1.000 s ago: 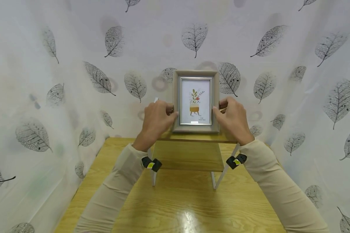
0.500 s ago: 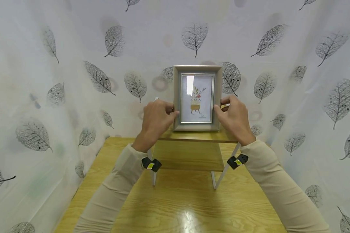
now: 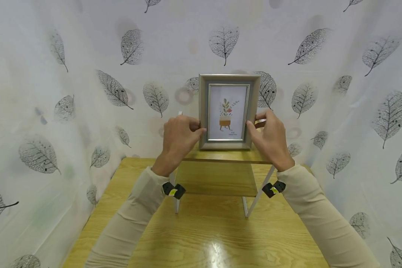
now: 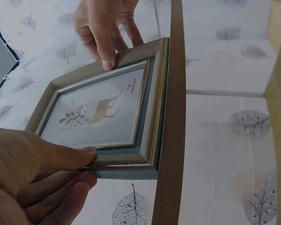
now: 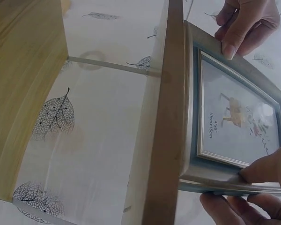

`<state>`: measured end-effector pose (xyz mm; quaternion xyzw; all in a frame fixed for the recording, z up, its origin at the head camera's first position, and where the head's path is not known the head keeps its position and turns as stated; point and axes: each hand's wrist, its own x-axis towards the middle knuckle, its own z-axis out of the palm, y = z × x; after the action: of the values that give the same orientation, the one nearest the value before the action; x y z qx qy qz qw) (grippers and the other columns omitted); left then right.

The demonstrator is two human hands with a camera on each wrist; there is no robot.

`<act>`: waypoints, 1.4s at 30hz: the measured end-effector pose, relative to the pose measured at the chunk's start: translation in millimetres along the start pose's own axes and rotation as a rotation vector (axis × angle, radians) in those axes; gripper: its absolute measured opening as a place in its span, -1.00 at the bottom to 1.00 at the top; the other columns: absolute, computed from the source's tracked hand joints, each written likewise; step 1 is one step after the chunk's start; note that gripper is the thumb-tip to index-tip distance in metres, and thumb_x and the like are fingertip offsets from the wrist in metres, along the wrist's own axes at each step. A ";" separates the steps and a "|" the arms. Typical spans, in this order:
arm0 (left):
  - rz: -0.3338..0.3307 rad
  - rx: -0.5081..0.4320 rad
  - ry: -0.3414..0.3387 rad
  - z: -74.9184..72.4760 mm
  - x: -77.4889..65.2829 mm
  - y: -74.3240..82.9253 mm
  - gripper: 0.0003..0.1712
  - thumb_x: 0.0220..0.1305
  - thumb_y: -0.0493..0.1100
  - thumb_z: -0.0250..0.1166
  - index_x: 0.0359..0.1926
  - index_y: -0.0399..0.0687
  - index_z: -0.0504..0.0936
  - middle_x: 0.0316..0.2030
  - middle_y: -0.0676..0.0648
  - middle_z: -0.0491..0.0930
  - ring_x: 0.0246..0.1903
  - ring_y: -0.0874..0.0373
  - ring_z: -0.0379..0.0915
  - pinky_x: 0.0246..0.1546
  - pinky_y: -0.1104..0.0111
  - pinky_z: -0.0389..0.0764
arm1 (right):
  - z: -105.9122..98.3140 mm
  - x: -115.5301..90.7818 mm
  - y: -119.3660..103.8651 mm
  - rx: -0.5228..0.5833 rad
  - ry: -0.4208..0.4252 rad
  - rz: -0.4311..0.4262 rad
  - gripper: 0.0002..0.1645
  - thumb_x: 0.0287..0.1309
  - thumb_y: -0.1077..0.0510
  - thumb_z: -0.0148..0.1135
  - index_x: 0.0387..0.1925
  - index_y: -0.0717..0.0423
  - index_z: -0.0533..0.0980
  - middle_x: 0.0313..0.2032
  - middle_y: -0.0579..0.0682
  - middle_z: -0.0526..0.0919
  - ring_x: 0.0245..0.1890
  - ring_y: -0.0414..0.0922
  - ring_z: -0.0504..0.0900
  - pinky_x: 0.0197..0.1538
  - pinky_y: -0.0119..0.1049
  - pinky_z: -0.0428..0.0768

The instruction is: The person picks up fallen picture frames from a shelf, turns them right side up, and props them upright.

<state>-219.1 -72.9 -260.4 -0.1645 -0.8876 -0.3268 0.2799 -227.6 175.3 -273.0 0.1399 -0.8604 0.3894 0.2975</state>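
Note:
A silver-beige picture frame (image 3: 203, 111) stands upright on the top board of a small wooden shelf (image 3: 227, 161). Behind its glass is a print of a plant in an orange pot on legs. My left hand (image 3: 179, 139) pinches the frame's left side, thumb on the front and fingers behind. On the opposite side my right hand (image 3: 270, 137) grips it the same way. Seen from the left wrist, the frame's lower edge (image 4: 152, 140) meets the board or sits very close to it. The right wrist view shows fingers (image 5: 225, 211) curled behind the frame.
The shelf has a lower board (image 3: 217, 180) and white metal legs (image 3: 251, 206). It stands on a wood-grain table (image 3: 204, 234). Behind and on both sides hangs a pale curtain (image 3: 184, 37) printed with dark leaves.
The picture frame has tilted from leaning back to more upright, its top edge rising and shifting slightly right. The glare on the glass has gone. My right hand has moved slightly right; both hands keep hold.

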 end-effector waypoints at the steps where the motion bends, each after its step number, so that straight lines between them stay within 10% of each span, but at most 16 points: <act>1: -0.001 -0.002 0.004 0.0 -0.3 0.3 -0.87 0.13 -0.18 0.56 -0.50 -0.08 0.80 -0.50 0.00 0.76 -0.54 0.20 0.59 -0.46 0.32 0.52 | 0.6 -0.1 0.7 0.003 0.008 -0.003 -0.75 0.28 0.30 0.28 -0.12 0.40 0.45 -0.17 0.31 0.65 -0.17 0.23 0.68 -0.11 0.05 0.59; 13: -0.027 -0.074 0.015 0.3 -2.7 -4.6 -0.71 0.17 -0.11 0.53 -0.15 -0.19 0.81 -0.26 -0.13 0.78 -0.33 0.06 0.75 -0.25 0.19 0.73 | 4.5 -5.5 7.1 0.037 0.074 -0.085 -0.74 0.26 0.33 0.30 -0.14 0.43 0.43 -0.17 0.32 0.61 -0.23 0.24 0.69 -0.17 0.05 0.61; 24: -0.169 -0.260 -0.132 -1.6 3.1 -10.3 -0.57 0.30 -0.10 0.43 0.12 -0.21 0.68 -0.02 -0.16 0.73 -0.20 0.02 0.75 -0.25 0.27 0.74 | 5.5 -9.3 8.2 0.035 0.080 -0.111 -0.73 0.28 0.32 0.31 -0.12 0.42 0.42 -0.16 0.30 0.61 -0.24 0.17 0.71 -0.34 -0.69 0.47; 34: -0.169 -0.304 -0.131 -1.5 2.1 -14.4 -0.59 0.28 -0.12 0.45 0.09 -0.22 0.69 -0.04 -0.16 0.74 -0.15 0.02 0.74 -0.17 0.26 0.73 | -1.7 -8.9 4.0 0.038 0.066 -0.055 -0.54 0.31 0.14 0.35 0.01 0.42 0.44 -0.08 0.25 0.61 -0.16 0.12 0.70 -0.19 -0.17 0.73; 42: -0.154 -0.318 -0.135 -1.3 3.1 -13.9 -0.61 0.28 -0.13 0.45 0.06 -0.22 0.71 -0.06 -0.15 0.74 -0.17 0.04 0.74 -0.20 0.29 0.73 | -20.6 12.4 -33.2 -0.040 0.366 -0.251 -0.45 0.28 0.02 0.34 0.07 0.40 0.51 -0.01 0.25 0.62 -0.10 0.11 0.59 -0.06 -0.21 0.54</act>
<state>-227.7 -83.6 -264.5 -0.1596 -0.8515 -0.4717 0.1641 -213.3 168.9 -235.1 0.1671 -0.7753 0.3511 0.4977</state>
